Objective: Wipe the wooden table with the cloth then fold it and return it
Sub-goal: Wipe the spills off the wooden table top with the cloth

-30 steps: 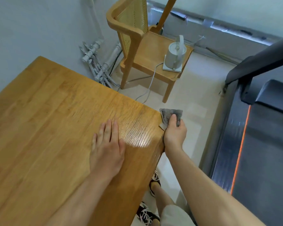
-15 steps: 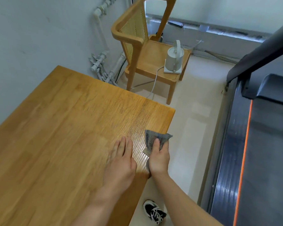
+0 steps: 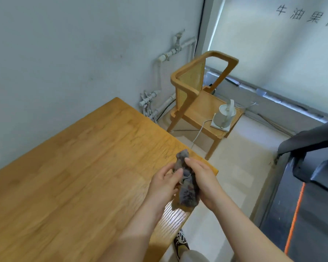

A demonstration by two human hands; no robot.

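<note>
I'm watching from the head view. Both hands meet above the near right corner of the wooden bench, with the grey cloth bunched between them and lifted clear of the wood. The left hand has its fingers curled in, pinching the cloth's upper part. The right hand closes along the other side with the cloth against its palm. Its thumb is hidden, so I can't tell exactly how it grips. One end of the cloth pokes up past the fingertips and the bulk hangs down in a loose wad.

I judge the wiping is done and the folding is starting. Holding the cloth in the air with two hands makes sense for finding its edges, since a crumpled rag can't be squared up one-handed. The bench right below gives a flat surface to lay it on if the fold needs pressing.

The cloth is limp and blurred, so I can't pick out any corner. Beyond the bench stands a wooden chair with a white kettle on its seat, and a treadmill lies to the right.
</note>
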